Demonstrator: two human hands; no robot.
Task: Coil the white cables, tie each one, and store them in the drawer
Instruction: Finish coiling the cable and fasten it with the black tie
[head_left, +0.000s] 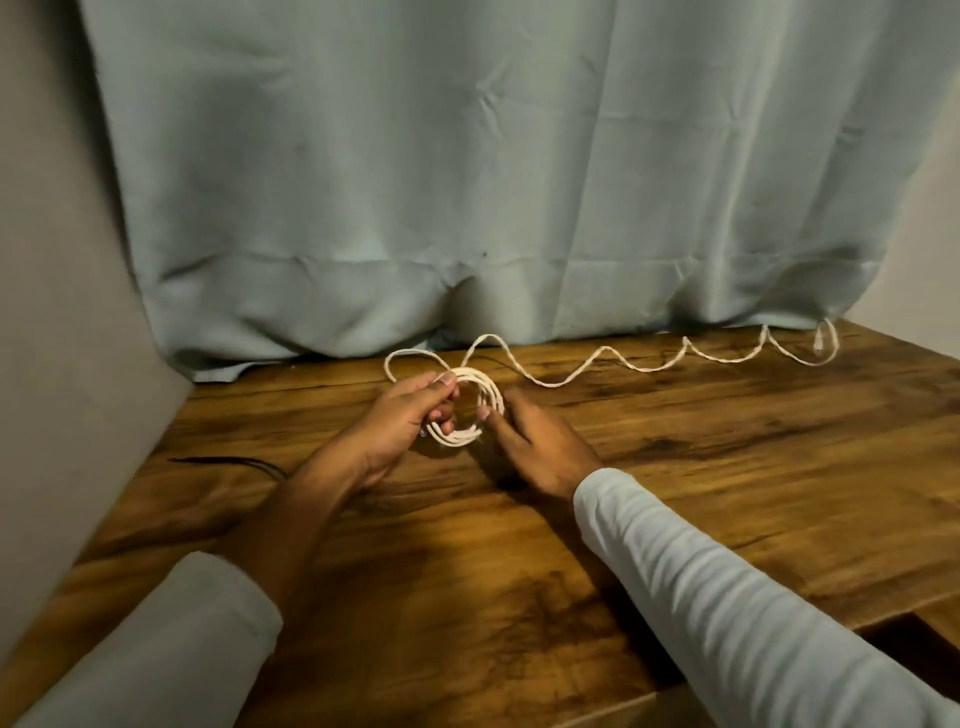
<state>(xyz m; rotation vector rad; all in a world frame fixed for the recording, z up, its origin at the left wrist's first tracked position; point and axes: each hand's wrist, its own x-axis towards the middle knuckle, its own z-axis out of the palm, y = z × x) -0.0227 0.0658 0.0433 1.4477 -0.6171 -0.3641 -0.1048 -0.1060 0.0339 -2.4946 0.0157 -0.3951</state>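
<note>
A white cable lies on the wooden table (727, 467). Part of it is wound into a small coil (470, 434) of several loops near the table's middle. My left hand (405, 421) pinches the coil's left side between thumb and fingers. My right hand (535, 447) touches the coil's right side with its fingertips. The loose rest of the cable (639, 366) runs in waves along the back edge to the right, ending in a plug (820, 345) near the curtain. No drawer shows plainly.
A pale green curtain (493, 182) hangs behind the table and bunches on its back edge. A grey wall (62, 312) bounds the left side. Thin dark strands (234, 462) lie on the table at the left. A dark gap (904, 639) opens at the table's right front.
</note>
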